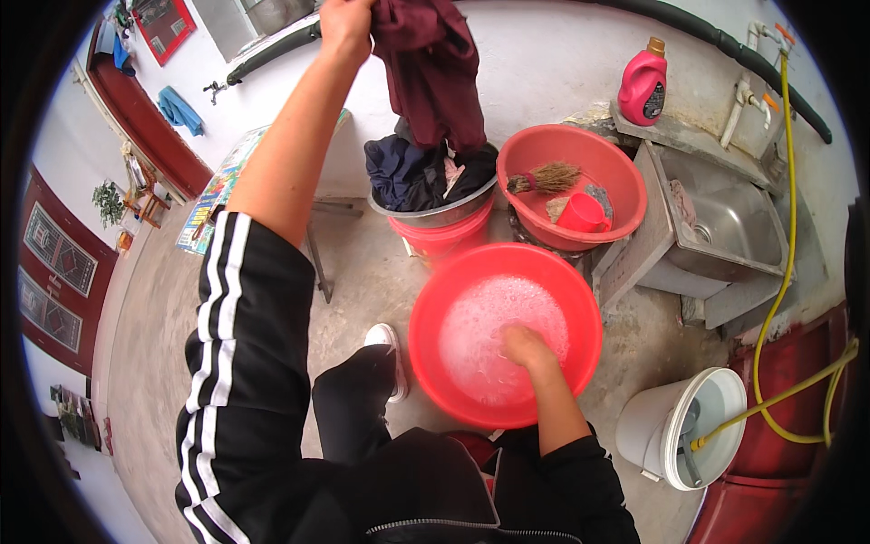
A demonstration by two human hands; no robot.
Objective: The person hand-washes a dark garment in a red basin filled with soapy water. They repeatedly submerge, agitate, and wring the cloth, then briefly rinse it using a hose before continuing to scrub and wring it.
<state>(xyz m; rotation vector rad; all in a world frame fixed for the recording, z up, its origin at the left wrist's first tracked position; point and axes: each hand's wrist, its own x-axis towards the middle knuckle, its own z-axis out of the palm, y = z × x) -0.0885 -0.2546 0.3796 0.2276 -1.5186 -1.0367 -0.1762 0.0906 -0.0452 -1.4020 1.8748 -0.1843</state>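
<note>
My left hand [347, 29], raised at the top of the view, is closed on a maroon garment [428, 68], which hangs down over a metal basin [444, 217]. Dark clothes [405, 177] are heaped in that basin, and the garment's lower end reaches them. In front of me a large red basin [435, 385] holds water covered with white suds [480, 313]. Into these suds dips my right hand [524, 346]; its fingers are mostly hidden by foam, so whether they grip anything does not show.
The metal basin rests on a red bucket [444, 240]. Beside it, a pink-red basin [625, 195] holds a straw whisk [548, 177] and red scoop [584, 214]. A pink bottle [642, 89] stands behind the sink [739, 204]. A yellow hose [787, 227] runs into a white bucket [645, 435].
</note>
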